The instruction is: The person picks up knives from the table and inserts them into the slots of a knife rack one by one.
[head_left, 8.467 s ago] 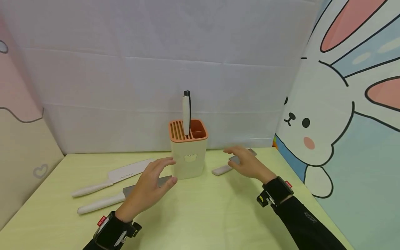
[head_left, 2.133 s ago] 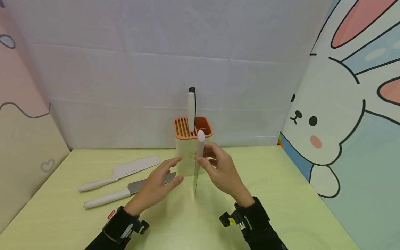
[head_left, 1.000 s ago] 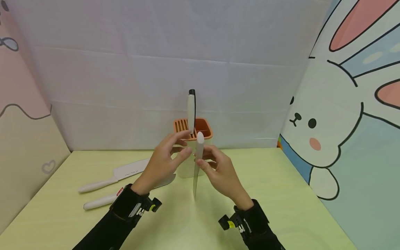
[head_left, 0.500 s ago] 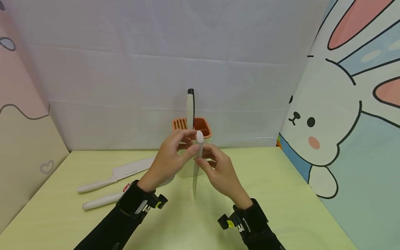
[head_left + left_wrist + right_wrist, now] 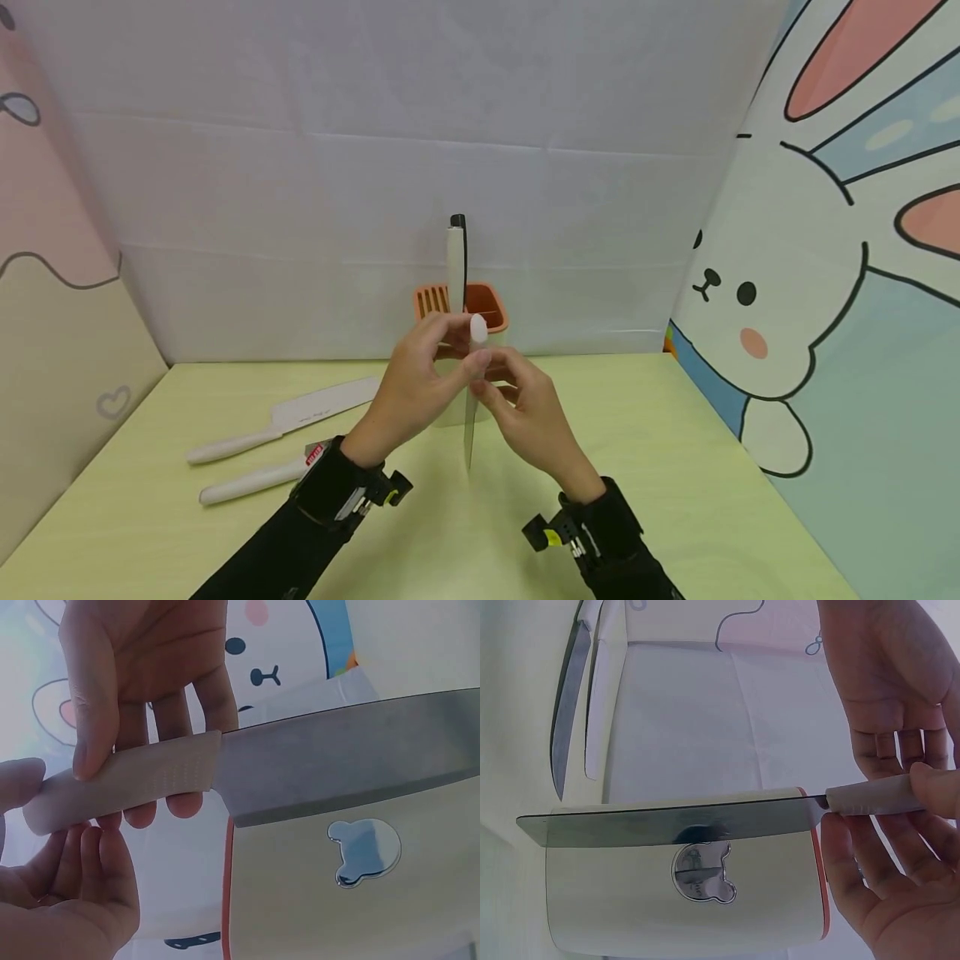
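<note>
A kitchen knife [image 5: 352,750] with a pale handle hangs upright, blade down, in front of the knife block. My right hand [image 5: 532,412] grips the handle, thumb on the near side and fingers behind. My left hand [image 5: 416,387] closes on the handle's upper end; its fingertips and thumb touch it in the left wrist view. The knife block [image 5: 630,900] is cream with an orange slotted top [image 5: 431,298] and a shiny bear-shaped window [image 5: 367,851]. Another white-handled tool [image 5: 456,267] with a black edge stands in the slots. My hands hide much of the block's front.
Left on the pale yellow table [image 5: 637,517] lie a cleaver-like knife [image 5: 322,402] and a second knife [image 5: 255,482], its blade mostly hidden by my left arm. A white cloth wall [image 5: 300,192] rises behind, and a rabbit-printed panel [image 5: 765,333] stands right.
The knife lay on the table at right; my right hand has picked it up and brought it before the block, blade down. My left hand has moved right and up onto the handle.
</note>
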A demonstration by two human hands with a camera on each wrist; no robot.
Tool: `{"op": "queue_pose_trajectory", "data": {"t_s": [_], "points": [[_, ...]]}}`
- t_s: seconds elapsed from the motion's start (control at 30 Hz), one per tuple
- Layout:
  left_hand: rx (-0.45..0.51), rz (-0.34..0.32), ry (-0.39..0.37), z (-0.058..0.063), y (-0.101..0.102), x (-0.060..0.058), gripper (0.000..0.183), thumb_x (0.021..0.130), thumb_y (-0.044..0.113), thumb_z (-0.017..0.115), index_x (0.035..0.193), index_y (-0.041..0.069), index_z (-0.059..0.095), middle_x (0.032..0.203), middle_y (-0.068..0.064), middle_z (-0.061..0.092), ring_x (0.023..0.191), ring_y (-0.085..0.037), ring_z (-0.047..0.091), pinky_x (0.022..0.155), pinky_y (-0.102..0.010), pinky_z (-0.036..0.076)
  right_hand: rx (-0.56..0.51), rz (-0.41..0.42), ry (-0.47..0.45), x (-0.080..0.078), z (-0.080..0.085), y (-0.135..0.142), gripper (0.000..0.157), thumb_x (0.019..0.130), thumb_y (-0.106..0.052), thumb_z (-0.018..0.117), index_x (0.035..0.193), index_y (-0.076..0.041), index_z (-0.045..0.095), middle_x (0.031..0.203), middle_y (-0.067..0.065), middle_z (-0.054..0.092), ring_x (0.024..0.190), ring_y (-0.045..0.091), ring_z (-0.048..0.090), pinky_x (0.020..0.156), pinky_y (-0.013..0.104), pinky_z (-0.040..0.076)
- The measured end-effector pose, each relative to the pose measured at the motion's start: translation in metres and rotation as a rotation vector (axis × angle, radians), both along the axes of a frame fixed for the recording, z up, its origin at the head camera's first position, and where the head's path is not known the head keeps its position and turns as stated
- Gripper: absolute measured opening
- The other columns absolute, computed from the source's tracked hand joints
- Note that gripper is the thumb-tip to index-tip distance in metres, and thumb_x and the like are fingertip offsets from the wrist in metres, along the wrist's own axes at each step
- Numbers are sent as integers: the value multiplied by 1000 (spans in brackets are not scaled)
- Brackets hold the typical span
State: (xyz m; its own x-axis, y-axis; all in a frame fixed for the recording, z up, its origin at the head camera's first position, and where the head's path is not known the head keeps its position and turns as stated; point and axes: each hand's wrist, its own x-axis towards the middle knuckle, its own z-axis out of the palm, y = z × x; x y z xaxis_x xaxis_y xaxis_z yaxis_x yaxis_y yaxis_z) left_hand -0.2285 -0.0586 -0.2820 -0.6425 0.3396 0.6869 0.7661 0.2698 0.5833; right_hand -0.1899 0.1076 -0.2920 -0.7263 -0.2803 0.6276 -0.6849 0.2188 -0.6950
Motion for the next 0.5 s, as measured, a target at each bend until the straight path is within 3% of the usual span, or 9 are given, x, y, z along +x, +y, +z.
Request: {"op": "queue_pose_trajectory", "data": {"t_s": [0.5], "points": [[34, 32, -9, 0, 4, 4, 38, 91, 28, 68, 123, 11, 57, 105, 4, 55, 94, -10, 55, 80, -27, 53, 5, -19, 24, 0, 0, -1, 24, 91, 2, 61, 114, -3, 57, 107, 8, 62, 96, 25, 62, 77, 40, 56]]}}
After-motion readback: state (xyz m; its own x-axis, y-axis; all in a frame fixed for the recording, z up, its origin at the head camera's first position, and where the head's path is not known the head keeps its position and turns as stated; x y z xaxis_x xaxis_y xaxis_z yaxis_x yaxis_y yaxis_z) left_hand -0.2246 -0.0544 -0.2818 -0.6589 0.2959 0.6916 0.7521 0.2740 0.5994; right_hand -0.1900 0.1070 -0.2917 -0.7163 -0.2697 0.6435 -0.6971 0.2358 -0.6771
